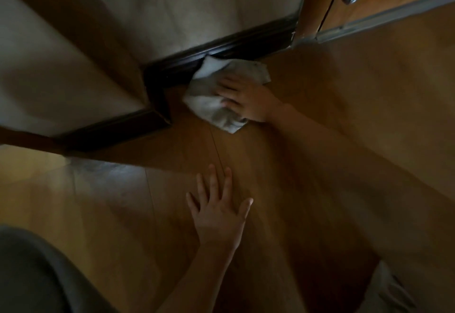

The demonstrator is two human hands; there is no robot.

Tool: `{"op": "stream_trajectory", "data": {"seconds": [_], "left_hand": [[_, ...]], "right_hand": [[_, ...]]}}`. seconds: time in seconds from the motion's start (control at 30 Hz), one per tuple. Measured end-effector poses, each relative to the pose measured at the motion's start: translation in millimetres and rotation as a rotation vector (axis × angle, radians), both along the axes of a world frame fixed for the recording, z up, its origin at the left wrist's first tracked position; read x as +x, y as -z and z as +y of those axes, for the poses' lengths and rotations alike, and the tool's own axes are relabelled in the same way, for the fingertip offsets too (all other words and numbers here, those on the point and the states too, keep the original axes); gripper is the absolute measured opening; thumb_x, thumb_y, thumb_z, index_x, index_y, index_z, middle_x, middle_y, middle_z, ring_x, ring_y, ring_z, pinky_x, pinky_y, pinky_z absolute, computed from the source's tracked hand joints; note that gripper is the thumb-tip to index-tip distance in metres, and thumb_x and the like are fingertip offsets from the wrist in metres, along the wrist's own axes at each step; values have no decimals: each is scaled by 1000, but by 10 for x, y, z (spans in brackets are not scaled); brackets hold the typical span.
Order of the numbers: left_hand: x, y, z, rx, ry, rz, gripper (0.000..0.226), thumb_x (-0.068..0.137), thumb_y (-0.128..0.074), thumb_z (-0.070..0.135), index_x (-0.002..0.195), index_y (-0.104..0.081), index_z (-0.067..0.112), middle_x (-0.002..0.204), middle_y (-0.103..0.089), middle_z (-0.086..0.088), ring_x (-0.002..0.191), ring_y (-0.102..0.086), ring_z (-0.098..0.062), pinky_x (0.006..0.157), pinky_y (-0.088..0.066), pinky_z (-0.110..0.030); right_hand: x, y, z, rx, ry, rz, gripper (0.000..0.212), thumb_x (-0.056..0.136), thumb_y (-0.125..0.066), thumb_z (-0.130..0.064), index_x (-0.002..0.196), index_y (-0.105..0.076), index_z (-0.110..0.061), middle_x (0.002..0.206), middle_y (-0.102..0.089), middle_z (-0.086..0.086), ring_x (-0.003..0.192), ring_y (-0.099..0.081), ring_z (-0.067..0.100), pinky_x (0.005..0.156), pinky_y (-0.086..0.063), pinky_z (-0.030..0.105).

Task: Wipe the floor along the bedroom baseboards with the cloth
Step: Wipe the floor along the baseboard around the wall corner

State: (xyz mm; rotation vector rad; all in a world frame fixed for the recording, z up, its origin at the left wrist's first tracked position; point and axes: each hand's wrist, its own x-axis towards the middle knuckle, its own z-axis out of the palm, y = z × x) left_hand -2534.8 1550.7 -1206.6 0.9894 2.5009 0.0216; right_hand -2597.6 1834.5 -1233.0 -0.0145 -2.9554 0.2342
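Dim wooden floor (320, 115), right hand (246, 98) grip flat on cloth (209, 98) beside dark baseboard (221, 49), left hand (219, 214) splayed

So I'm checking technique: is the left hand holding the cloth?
No. The left hand lies flat with fingers spread on the bare floor, while the right hand presses the cloth.

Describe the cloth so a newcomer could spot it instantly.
Find the dark baseboard where wall meets wooden floor, near its corner. The cloth lies crumpled there under the right hand, one edge touching the baseboard; it is the only pale, soft thing on the floor.
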Motion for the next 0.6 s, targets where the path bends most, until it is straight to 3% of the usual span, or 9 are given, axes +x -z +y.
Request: {"op": "stream_trajectory", "data": {"seconds": [0.1,0.17,0.33,0.47,0.6], "left_hand": [[-2,-3,2,-14,9,-10,81,82,-4,78,149,18,39,156,32,6,141,33,-22,117,10,-55],[-11,-11,8,-30,18,-12,81,81,-1,78,148,21,39,154,35,6,140,36,-22,116,12,-55],[-7,-40,27,-49,10,-5,85,76,4,78,150,17,38,154,33,5,142,32,-24,117,9,-55],[-5,-47,27,-52,11,-6,84,78,2,77,151,15,38,158,28,4,143,30,-24,117,9,-55],[-11,-56,25,-44,12,-9,82,80,-2,76,151,15,39,158,28,4,143,31,-24,117,9,-55]], "right_hand": [[580,13,511,-5,256,-25,53,102,-27,-40,142,-44,-9,146,-43,20,139,-36,33,117,-20,50],[692,-35,609,-45,310,3,53,103,-25,-37,141,-45,-5,144,-45,21,138,-37,35,115,-25,54],[-47,30,-56,65,94,98,44,97,-38,-27,121,-64,-1,120,-64,24,114,-59,40,102,-43,53],[-432,-61,-469,-3,-45,-89,54,98,-31,-39,133,-55,-5,136,-53,21,130,-46,40,111,-31,52],[81,-33,125,58,11,-33,49,101,-35,-34,135,-51,-3,139,-49,25,131,-43,41,112,-29,54]]}}
